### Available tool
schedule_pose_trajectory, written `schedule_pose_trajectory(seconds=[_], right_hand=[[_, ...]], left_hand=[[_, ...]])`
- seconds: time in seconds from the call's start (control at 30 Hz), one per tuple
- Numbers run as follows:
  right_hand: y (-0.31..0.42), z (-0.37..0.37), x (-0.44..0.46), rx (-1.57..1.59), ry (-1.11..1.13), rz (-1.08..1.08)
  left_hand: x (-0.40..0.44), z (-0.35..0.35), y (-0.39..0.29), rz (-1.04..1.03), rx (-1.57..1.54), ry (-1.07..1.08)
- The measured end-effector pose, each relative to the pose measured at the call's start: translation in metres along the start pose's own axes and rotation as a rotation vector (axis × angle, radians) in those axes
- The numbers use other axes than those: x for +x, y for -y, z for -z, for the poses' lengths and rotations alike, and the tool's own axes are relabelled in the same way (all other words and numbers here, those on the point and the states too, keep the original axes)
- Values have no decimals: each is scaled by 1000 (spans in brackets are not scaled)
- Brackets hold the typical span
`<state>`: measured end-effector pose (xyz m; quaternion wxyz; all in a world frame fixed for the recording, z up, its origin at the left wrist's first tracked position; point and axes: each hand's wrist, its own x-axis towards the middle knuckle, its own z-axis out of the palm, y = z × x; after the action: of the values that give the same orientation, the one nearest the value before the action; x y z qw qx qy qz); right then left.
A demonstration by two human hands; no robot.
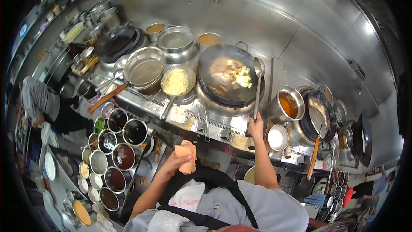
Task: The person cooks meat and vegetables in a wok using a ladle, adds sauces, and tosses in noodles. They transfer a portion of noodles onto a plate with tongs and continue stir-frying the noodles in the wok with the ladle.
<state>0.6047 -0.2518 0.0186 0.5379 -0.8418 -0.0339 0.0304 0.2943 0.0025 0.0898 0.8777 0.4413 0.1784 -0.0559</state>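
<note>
My right hand (255, 125) is closed round the handle of a long metal ladle (259, 68), whose bowl rests near the right rim of a black wok (210, 60). In that wok lie pale yellow-green vegetable pieces (243, 77) and brownish food (223, 68), with some steam above. Close to my chest, my left hand (179, 162) grips a folded orange-pink cloth (186, 154). Left of the wok, a strainer (190, 71) full of noodles (175, 81) rests on the stove top.
A pot of amber liquid (274, 112) and another wok (307, 124) stand at right. Several sauce containers (124, 157) fill the lower left. A wooden handle (103, 101) juts over the stove edge. Other people (38, 99) stand at far left and far right.
</note>
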Motion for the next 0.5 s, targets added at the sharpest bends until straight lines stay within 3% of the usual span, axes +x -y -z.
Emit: schedule_pose_trajectory(seconds=[0.07, 0.13, 0.2, 0.27, 0.3, 0.43, 0.5], right_hand=[[-13, -11, 11, 3, 54, -4], [6, 0, 10, 169, 315, -146], [26, 13, -5, 108, 410, -126], [19, 16, -29, -213, 177, 312], [13, 11, -43, -164, 18, 369], [-68, 9, -76, -445, -74, 447], [-79, 0, -96, -122, 178, -128]], left_hand=[[-12, -3, 0, -6, -8, -31], [-23, -3, 2, -46, -22, -57], [-34, -2, 4, -51, -60, -111], [-44, 1, 8, -55, -97, -162], [-48, 3, 9, -66, -118, -172], [-68, 10, 15, -87, -172, -178], [-82, -2, 4, -110, -171, -214]])
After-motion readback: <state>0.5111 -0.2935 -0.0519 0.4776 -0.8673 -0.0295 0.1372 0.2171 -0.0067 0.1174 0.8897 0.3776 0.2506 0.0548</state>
